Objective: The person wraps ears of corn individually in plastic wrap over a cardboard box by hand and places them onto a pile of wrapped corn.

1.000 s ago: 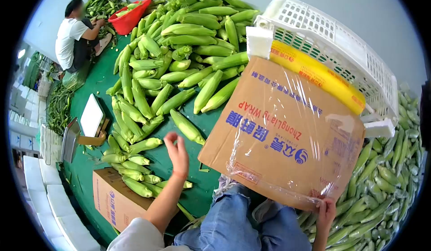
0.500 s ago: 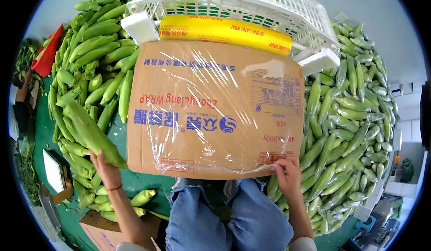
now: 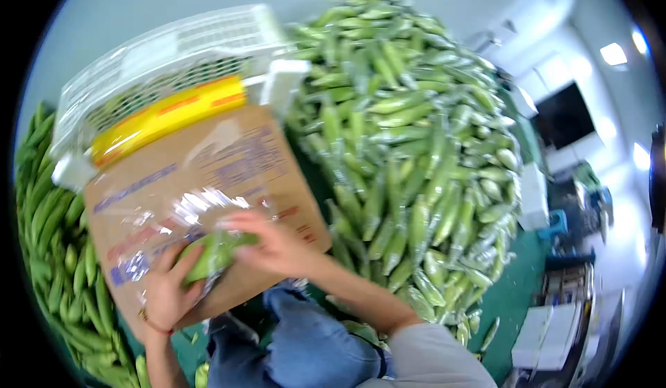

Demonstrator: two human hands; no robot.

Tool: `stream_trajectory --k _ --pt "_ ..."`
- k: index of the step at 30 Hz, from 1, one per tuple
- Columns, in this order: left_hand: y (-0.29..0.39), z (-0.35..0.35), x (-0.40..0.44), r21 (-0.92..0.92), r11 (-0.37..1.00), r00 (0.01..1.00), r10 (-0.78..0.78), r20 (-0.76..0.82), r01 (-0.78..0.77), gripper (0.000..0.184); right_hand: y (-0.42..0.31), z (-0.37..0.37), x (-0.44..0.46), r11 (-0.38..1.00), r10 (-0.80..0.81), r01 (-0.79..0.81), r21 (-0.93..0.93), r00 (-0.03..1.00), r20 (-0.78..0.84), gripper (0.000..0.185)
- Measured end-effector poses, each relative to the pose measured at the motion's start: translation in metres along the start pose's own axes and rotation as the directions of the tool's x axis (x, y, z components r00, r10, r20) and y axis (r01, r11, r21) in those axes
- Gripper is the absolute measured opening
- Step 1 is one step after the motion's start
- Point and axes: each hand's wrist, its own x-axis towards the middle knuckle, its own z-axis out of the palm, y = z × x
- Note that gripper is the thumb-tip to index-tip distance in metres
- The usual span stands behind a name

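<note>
Over the front part of a cardboard box (image 3: pixel 291 201) I hold a green-husked ear of corn (image 3: pixel 208 257) with clear plastic film about it. My left hand (image 3: pixel 170 287), a red string at its wrist, is closed around the near left end of the ear. At the ear's right end is my right hand (image 3: pixel 274 246), its fingers smeared by motion, so their grip does not show. Shiny cling film (image 3: pixel 201 208) lies across the box top. Behind it, a yellow roll of cling wrap (image 3: pixel 170 116) rests against a white plastic basket (image 3: pixel 173 48).
A large heap of film-wrapped corn (image 3: pixel 409 159) rises to the right of the box. Unwrapped corn (image 3: pixel 59 249) is piled on the left. Green floor (image 3: pixel 517 298) shows at the right, with a blue stool (image 3: pixel 555 223) and white boxes (image 3: pixel 544 336) farther off.
The ear of corn has come from the left side onto the film over the box. My right hand has left the film's front edge and moved to the ear. The view has turned right.
</note>
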Motion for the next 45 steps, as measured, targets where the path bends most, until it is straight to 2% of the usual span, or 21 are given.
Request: stream_trajectory --k 1,3,5,9,11,13,14,16,18,19,20,22,23,24,27,30,32,34,37,42,45 --pt "0.003 -0.001 0.003 -0.044 0.997 0.997 -0.066 0.025 0.067 0.060 0.011 0.015 0.008 0.966 0.075 -0.072 -0.249 0.997 0.001 0.048" --pt "-0.002 0.013 -0.015 0.131 0.991 0.982 -0.001 -0.189 0.027 0.060 0.012 0.029 0.028 0.805 -0.134 0.145 -0.575 0.989 0.061 0.047" --pt "0.001 0.030 -0.048 0.002 0.974 0.864 -0.199 -0.462 0.225 0.050 0.019 0.035 0.037 0.786 -0.105 0.129 -0.605 0.992 0.074 0.044" --pt "-0.030 0.023 -0.133 0.142 0.882 0.836 -0.358 -0.415 0.449 0.032 0.027 0.042 0.044 0.734 -0.170 0.128 -0.667 0.985 0.002 0.040" --pt "-0.090 0.010 -0.160 -0.360 0.804 0.715 -0.589 -0.377 0.473 0.031 0.025 0.045 0.047 0.730 -0.181 0.141 -0.669 0.983 0.009 0.038" --pt "-0.077 -0.026 -0.118 -0.299 0.856 0.751 -0.514 -0.414 0.421 0.022 0.023 0.045 0.051 0.733 -0.185 0.148 -0.664 0.983 0.016 0.037" --pt "-0.051 -0.045 -0.063 -0.007 0.946 0.832 -0.289 -0.473 0.324 0.013 0.025 0.045 0.050 0.734 -0.211 0.174 -0.656 0.977 0.023 0.037" --pt "-0.054 -0.049 0.002 -0.038 0.951 0.931 -0.310 -0.193 0.308 0.012 0.037 0.045 0.053 0.733 -0.281 0.243 -0.635 0.959 0.043 0.036" --pt "-0.082 -0.005 0.028 0.185 0.969 0.977 -0.186 0.100 0.166 0.018 0.040 0.048 0.057 0.696 -0.283 0.223 -0.682 0.959 0.024 0.038" --pt "-0.079 -0.003 0.024 0.359 0.896 0.945 -0.314 0.097 0.260 0.024 0.034 0.045 0.063 0.728 -0.127 0.124 -0.674 0.991 0.046 0.040" --pt "-0.044 -0.016 0.032 0.243 0.935 0.958 -0.280 0.060 0.258 0.025 0.027 0.039 0.064 0.748 0.031 0.032 -0.663 0.996 0.083 0.043" --pt "0.022 -0.033 0.014 0.480 0.781 0.721 -0.591 0.362 0.399 0.045 -0.002 0.036 0.060 0.694 0.325 -0.087 -0.714 0.924 0.203 0.051" --pt "0.026 -0.022 -0.018 0.153 0.861 0.789 -0.506 0.348 0.484 0.058 -0.013 0.033 0.058 0.681 0.400 -0.067 -0.729 0.868 0.294 0.052" --pt "0.039 -0.002 -0.043 0.216 0.943 0.944 -0.291 0.156 0.255 0.070 -0.021 0.032 0.052 0.653 0.482 -0.044 -0.756 0.794 0.371 0.053" --pt "0.036 0.009 -0.042 0.251 0.911 0.928 -0.360 0.096 0.327 0.077 -0.024 0.033 0.044 0.720 0.413 -0.135 -0.681 0.872 0.263 0.046" --pt "-0.029 0.008 0.006 0.326 0.872 0.930 -0.359 -0.082 0.365 0.073 -0.022 0.029 0.060 0.730 -0.188 0.318 -0.605 0.945 0.269 0.044" --pt "-0.076 -0.001 0.057 0.397 0.853 0.936 -0.268 -0.226 0.340 0.069 -0.008 0.037 0.072 0.634 -0.292 0.451 -0.628 0.892 0.345 0.055" --pt "-0.119 -0.005 0.098 0.385 0.914 0.991 -0.107 -0.082 0.130 0.069 0.016 0.041 0.096 0.480 -0.321 0.533 -0.697 0.846 0.426 0.061" --pt "-0.125 -0.010 0.129 0.393 0.912 0.930 -0.238 0.279 0.115 0.069 0.038 0.044 0.134 0.573 -0.115 0.466 -0.674 0.860 0.497 0.065" --pt "-0.119 -0.012 0.124 0.363 0.924 0.927 -0.235 0.294 0.120 0.070 0.012 0.039 0.101 0.801 -0.051 0.381 -0.463 0.813 0.580 0.062" --pt "-0.126 -0.009 0.119 0.290 0.949 0.954 -0.196 0.227 0.126 0.064 -0.025 0.025 0.059 0.907 0.288 0.128 -0.401 0.506 0.813 0.067"
